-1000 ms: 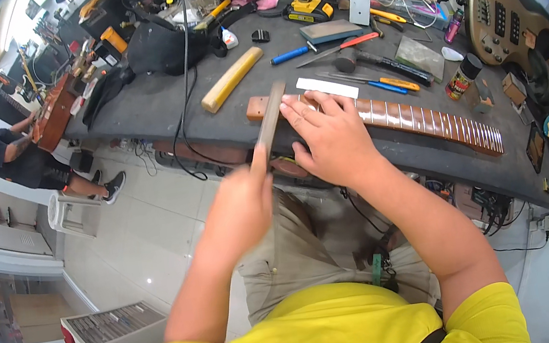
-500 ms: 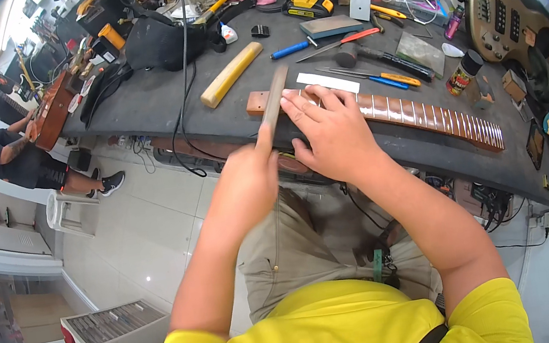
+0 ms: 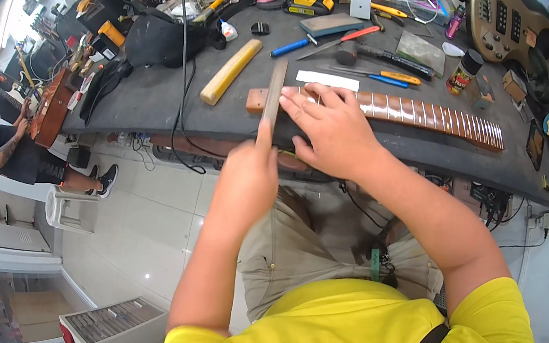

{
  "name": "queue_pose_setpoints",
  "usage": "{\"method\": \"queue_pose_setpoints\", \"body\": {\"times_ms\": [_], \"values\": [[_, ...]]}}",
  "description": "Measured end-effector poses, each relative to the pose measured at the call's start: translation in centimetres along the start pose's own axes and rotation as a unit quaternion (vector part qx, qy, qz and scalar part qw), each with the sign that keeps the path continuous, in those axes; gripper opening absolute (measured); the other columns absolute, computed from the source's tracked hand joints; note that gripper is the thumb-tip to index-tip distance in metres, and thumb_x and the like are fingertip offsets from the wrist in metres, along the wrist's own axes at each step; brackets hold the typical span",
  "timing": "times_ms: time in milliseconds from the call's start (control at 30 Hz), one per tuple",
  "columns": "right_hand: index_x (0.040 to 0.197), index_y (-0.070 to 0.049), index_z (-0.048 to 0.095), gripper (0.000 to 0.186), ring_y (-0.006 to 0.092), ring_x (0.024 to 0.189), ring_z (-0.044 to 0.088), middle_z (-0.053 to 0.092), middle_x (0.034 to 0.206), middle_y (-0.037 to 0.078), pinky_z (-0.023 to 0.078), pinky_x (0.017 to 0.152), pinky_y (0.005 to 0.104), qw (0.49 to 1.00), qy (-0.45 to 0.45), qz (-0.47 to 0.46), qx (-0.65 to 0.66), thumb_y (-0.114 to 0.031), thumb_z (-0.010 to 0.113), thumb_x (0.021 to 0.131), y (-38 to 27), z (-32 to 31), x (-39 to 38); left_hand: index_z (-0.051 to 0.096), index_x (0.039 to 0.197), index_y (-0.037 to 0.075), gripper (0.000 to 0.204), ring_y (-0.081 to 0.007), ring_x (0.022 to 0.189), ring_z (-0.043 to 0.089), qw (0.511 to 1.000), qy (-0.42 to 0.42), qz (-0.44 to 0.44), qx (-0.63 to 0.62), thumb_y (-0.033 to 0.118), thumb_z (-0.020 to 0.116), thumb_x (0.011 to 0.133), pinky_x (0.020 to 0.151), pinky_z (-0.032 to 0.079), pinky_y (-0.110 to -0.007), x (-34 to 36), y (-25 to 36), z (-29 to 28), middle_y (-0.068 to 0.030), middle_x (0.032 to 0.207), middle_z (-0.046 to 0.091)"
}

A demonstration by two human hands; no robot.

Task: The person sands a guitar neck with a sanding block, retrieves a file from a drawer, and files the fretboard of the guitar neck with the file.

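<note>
A brown guitar neck (image 3: 414,113) with pale fret lines lies along the bench's near edge, its headstock end (image 3: 257,99) at the left. My right hand (image 3: 330,118) rests flat on the neck near that end, fingers spread, holding nothing. Closed around the lower end of a flat grey-brown file (image 3: 274,98) is my left hand (image 3: 247,179), with the index finger stretched along it. The file crosses the headstock end, its tip pointing away from me. Its underside and exact contact with the neck are hidden. A white strip (image 3: 328,81) lies just beyond my right fingers.
A yellow-topped wooden block (image 3: 231,73) lies beyond the file. Farther right are a hammer (image 3: 392,60), orange and blue handled tools (image 3: 400,77), a spray can (image 3: 464,72) and a guitar body (image 3: 498,14). A black cable (image 3: 185,107) hangs over the bench edge. Another person (image 3: 12,149) works far left.
The file, blurred before, is sharper now and sits slightly farther from me. My right hand stays on the neck. The other person's hand and head have shifted a little.
</note>
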State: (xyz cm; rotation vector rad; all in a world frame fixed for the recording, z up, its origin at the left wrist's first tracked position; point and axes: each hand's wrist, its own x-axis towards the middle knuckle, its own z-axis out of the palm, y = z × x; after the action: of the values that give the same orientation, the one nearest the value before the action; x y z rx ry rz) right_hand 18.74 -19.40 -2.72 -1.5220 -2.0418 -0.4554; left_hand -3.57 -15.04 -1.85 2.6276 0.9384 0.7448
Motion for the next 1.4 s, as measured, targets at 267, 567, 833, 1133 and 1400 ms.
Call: {"method": "queue_pose_setpoints", "body": {"times_ms": [267,567,833,1133,1400], "values": [[0.151,-0.007,0.068,0.068,0.0336,0.142,0.06,0.067,0.159,0.006,0.045,0.116,0.0509,1.0,0.006,-0.003,-0.01,-0.028,0.081,0.087,-0.3,0.2,0.4,0.053,0.158,-0.008,0.058,-0.0526,0.087,0.071,0.995,-0.043,-0.083,0.014,0.002,0.069,0.103,0.079,0.056,-0.056,4.1,0.5,-0.2,-0.0312,0.093,0.072],[0.145,-0.006,0.072,0.065,0.0315,0.143,0.058,0.07,0.155,0.006,0.044,0.116,0.0515,1.0,0.021,-0.003,-0.012,-0.031,0.081,0.085,-0.6,0.5,0.5,0.054,0.156,-0.006,0.052,-0.0508,0.089,0.069,0.998,-0.023,-0.055,0.003,0.002,0.066,0.105,0.078,0.054,-0.058,2.1,0.4,-0.1,-0.0287,0.094,0.072],[0.145,-0.005,0.073,0.065,0.0316,0.142,0.059,0.069,0.156,0.006,0.044,0.118,0.0518,1.0,0.009,0.009,-0.015,-0.031,0.08,0.086,-0.2,0.2,-0.1,0.049,0.163,-0.005,0.063,-0.0527,0.088,0.07,0.997,-0.04,-0.062,0.006,0.003,0.068,0.104,0.079,0.056,-0.058,-3.9,1.8,-1.3,-0.0301,0.092,0.072],[0.145,-0.005,0.073,0.063,0.0324,0.141,0.061,0.07,0.154,0.006,0.044,0.118,0.0518,1.0,0.01,0.01,0.003,-0.03,0.08,0.087,-0.1,0.3,0.1,0.05,0.161,-0.008,0.061,-0.0527,0.084,0.069,0.997,-0.041,-0.069,0.001,0.0,0.069,0.103,0.075,0.055,-0.058,-5.7,1.5,-1.2,-0.0302,0.092,0.07],[0.145,-0.005,0.073,0.063,0.033,0.142,0.059,0.069,0.156,0.007,0.044,0.118,0.0519,1.0,0.012,0.007,-0.001,-0.03,0.08,0.088,0.2,0.1,-0.2,0.049,0.162,-0.006,0.063,-0.0509,0.08,0.068,0.999,0.008,-0.038,-0.007,-0.002,0.07,0.102,0.073,0.054,-0.056,-3.7,1.3,0.5,-0.0281,0.087,0.068]]}}
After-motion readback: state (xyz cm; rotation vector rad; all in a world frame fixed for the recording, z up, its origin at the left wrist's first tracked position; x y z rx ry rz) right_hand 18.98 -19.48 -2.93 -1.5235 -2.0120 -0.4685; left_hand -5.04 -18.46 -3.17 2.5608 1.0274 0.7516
